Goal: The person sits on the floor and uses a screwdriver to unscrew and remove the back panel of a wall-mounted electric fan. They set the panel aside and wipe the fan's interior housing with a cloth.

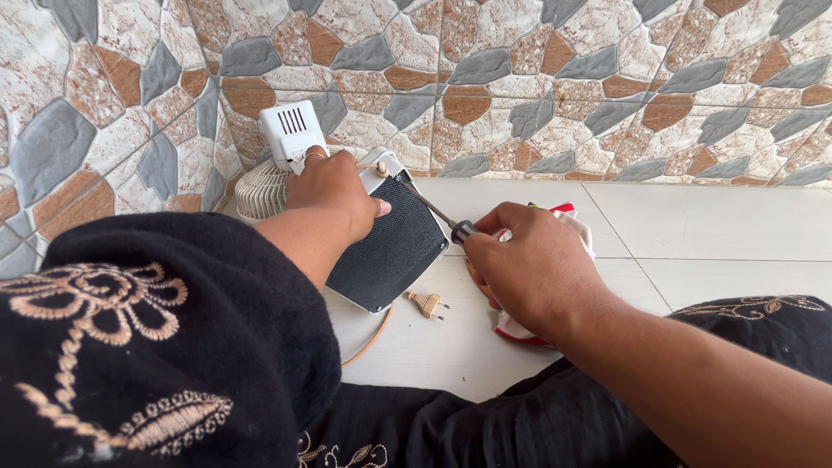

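Left hand (336, 192) presses down, fingers curled, on a small white plastic appliance with a black mesh front (390, 247), lying on the pale tiled floor (693, 234). Right hand (533, 264) grips a slim dark-handled metal screwdriver (438, 214), tip at the appliance's top edge.

Bright, even daylight fills the view, with no glare or burnt-out patches. The white floor (693, 234) reads clean and slightly warm. Shadows are soft: a faint one lies under the right hand (529, 264) and beneath the black speaker (390, 247). Focus is sharp across the middle and the tiled wall (537, 87). The wide lens bends the wall at the left edge, and the dark sleeve (156, 347) close by looks a little soft.
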